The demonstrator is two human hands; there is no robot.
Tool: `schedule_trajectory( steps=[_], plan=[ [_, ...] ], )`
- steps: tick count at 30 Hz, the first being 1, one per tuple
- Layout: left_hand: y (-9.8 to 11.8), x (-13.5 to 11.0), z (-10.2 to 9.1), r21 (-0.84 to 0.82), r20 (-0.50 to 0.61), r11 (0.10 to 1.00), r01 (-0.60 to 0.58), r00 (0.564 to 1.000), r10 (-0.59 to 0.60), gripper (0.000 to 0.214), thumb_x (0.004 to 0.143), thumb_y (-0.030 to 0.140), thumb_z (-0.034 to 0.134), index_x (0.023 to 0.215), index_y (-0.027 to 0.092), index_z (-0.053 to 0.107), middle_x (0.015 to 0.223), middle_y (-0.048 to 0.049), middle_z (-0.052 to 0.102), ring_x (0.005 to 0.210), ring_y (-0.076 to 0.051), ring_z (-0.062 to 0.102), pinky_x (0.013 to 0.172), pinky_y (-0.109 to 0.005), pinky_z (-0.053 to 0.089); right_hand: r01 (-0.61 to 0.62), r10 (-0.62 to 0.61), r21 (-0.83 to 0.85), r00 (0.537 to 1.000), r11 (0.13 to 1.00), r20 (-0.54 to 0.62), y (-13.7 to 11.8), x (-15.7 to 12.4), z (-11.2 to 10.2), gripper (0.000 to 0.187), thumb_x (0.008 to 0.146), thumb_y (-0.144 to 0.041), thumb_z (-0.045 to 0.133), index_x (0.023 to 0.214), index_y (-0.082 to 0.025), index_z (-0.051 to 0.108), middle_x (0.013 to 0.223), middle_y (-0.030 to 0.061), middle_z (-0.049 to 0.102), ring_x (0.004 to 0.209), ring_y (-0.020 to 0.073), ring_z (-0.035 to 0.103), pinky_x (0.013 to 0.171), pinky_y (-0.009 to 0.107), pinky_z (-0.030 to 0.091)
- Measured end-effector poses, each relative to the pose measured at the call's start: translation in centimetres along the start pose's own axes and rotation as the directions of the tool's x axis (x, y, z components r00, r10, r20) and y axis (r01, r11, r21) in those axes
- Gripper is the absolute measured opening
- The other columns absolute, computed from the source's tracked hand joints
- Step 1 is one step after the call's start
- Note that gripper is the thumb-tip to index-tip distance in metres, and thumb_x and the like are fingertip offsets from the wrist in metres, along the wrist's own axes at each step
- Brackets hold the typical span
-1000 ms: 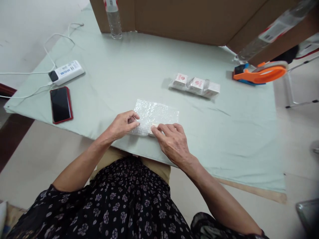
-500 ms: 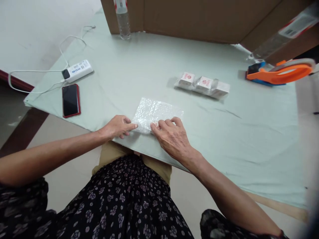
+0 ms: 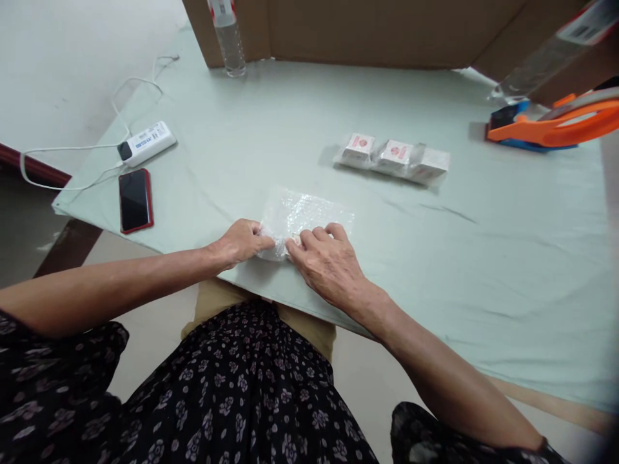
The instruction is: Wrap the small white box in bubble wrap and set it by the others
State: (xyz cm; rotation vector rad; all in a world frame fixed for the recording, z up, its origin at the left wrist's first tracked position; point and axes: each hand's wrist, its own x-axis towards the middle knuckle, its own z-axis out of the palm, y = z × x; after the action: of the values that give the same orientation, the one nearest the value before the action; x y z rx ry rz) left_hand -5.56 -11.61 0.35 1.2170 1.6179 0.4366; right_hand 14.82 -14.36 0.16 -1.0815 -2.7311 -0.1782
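Note:
A clear bubble-wrap sheet lies on the pale green tablecloth near the table's front edge. My left hand pinches its near left corner with curled fingers. My right hand presses down on the sheet's near edge, fingers bent over a small whitish item that is mostly hidden under the wrap. A row of three small white boxes in clear film lies further back, apart from both hands.
A red-cased phone and a white power bank with cables lie at the left. A water bottle stands before a cardboard wall. An orange tape dispenser sits at the back right.
My left hand went from a flat pointing finger beside the wrap to pinching its corner. My right hand stays on the near edge. The view shifted slightly.

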Motion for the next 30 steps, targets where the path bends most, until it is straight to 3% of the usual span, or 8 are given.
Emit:
schedule_trajectory(
  steps=[7,12,18,23,26,30],
  plan=[
    [1.4,-0.6,2.1,-0.161,-0.027,0.981,0.108,0.993,-0.113,0.014,0.071,0.012,0.063,0.065,0.018,0.051,0.060,0.0024,0.053,0.050,-0.009,0.049,0.041,-0.021,0.043,0.032,-0.032,-0.036,0.999,0.999,-0.015,0.2,0.1,-0.2,0.023,0.092,-0.004,0.048,0.096,-0.017,0.066,0.080,0.0058,0.064,0.076,0.0207,0.047,0.077,0.039,0.025],
    [1.3,-0.9,2.9,-0.244,-0.019,0.967,0.073,0.997,-0.080,0.011,0.076,0.015,0.060,0.070,0.019,0.051,0.062,0.0024,0.053,0.051,-0.009,0.050,0.042,-0.020,0.042,0.005,-0.005,-0.008,1.000,1.000,-0.031,0.1,0.0,0.0,0.020,0.094,-0.006,0.049,0.099,-0.017,0.064,0.080,0.0051,0.065,0.076,0.0208,0.048,0.080,0.039,0.027],
    [0.7,-0.9,3.1,-0.095,-0.077,0.981,-0.169,0.984,0.162,0.008,0.075,0.018,0.061,0.071,0.019,0.053,0.062,0.0041,0.050,0.056,-0.009,0.048,0.049,-0.020,0.043,-0.016,0.016,0.000,0.999,1.000,-0.046,0.0,-0.3,0.0,0.020,0.100,-0.016,0.048,0.089,-0.018,0.064,0.079,0.0041,0.066,0.075,0.0199,0.050,0.085,0.039,0.030],
    [1.1,-2.0,3.6,0.061,-0.074,0.942,-0.329,0.940,0.333,0.005,0.077,0.022,0.059,0.077,0.017,0.061,0.067,0.0027,0.056,0.063,-0.011,0.050,0.059,-0.024,0.044,-0.022,0.024,0.051,0.998,0.998,-0.054,-0.3,-1.3,-0.4,0.018,0.099,-0.017,0.050,0.100,-0.015,0.067,0.087,0.0062,0.068,0.082,0.0211,0.053,0.096,0.042,0.031],
    [1.5,-2.8,2.9,0.182,0.062,0.885,-0.430,0.903,0.426,0.017,0.072,0.015,0.057,0.086,0.017,0.066,0.078,-0.0001,0.062,0.068,-0.013,0.054,0.066,-0.027,0.048,-0.035,0.038,0.055,0.998,0.998,-0.051,-0.4,-1.8,-0.5,0.025,0.093,-0.007,0.048,0.107,-0.015,0.067,0.090,0.0057,0.069,0.084,0.0208,0.054,0.104,0.043,0.028],
    [1.2,-2.9,1.7,0.328,0.283,0.714,-0.618,0.786,0.550,0.025,0.072,0.006,0.049,0.084,0.018,0.067,0.085,-0.0035,0.062,0.076,-0.016,0.058,0.073,-0.031,0.052,-0.040,0.041,0.055,0.999,0.998,-0.023,-0.5,-1.9,-0.7,0.028,0.089,-0.005,0.048,0.107,-0.014,0.067,0.096,0.0069,0.071,0.086,0.0213,0.056,0.107,0.044,0.026]
  ],
)
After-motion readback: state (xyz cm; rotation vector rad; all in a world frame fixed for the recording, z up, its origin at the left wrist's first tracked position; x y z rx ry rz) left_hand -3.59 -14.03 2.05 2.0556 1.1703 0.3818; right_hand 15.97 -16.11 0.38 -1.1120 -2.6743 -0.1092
